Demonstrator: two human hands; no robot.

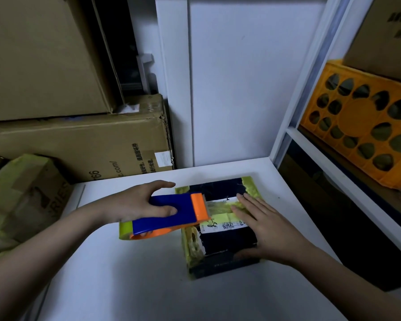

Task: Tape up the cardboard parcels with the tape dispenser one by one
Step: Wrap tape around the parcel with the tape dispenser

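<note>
A dark parcel (220,228) lies flat on the white table (125,286), toward its right side, partly wrapped in yellow-green tape along its far and left edges. A white label (227,224) with a small square code sits across its top; the print on it is too small to read. The tape dispenser (171,213), blue with an orange front and an orange hub, is held over the left part of the parcel, its toothed front edge at the parcel's top beside a strip of yellow-green tape. A roll of that tape shows at the dispenser's rear.

The left hand (137,202) grips the dispenser, thumb curled over the blue body and fingers wrapped behind it. The right hand (262,228) lies flat on the parcel with straight fingers spread, pressing down on the tape and label, its thumb along the parcel's near edge.

To the left, a taped box (26,195) wrapped in the same yellow-green tape shows the letters "RIES", the rest cut off. Behind it a long cardboard box (79,144) carries ".com/" and "766" plus blurred characters and a small white sticker. A larger carton (39,61) leans above it. On the right, a white shelf (315,144) holds an orange crate (366,126) with rounded holes, and a box (389,35) with illegible dark print stands on it, cut off by the frame.
</note>
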